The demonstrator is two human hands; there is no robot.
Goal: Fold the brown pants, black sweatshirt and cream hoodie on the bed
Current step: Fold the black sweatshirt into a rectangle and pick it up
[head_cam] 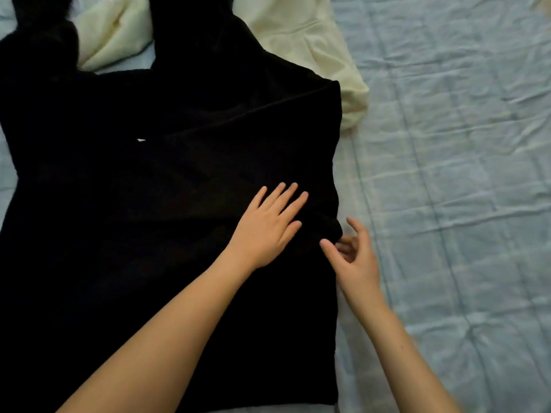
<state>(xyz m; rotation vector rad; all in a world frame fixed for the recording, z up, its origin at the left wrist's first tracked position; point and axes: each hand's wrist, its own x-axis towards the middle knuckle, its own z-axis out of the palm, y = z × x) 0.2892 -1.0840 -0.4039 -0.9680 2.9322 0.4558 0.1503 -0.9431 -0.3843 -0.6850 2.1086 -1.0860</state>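
i see the black sweatshirt (167, 204) flat on the bed (462, 204), long axis near to far. left hand (265, 228) presses flat, fingers spread; right hand (354, 257), loosely open, is nearer its right edge.

L hand (267, 226) flat, fingers (293, 201) spread; R hand (356, 257) half-curled.

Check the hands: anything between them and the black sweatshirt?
Nothing visible. The left hand lies flat, fingers spread, directly on the black sweatshirt. The right hand is at the sweatshirt's right edge, fingers curled by the cloth; whether it grips is unclear. The cream hoodie lies beyond, partly under the sweatshirt.
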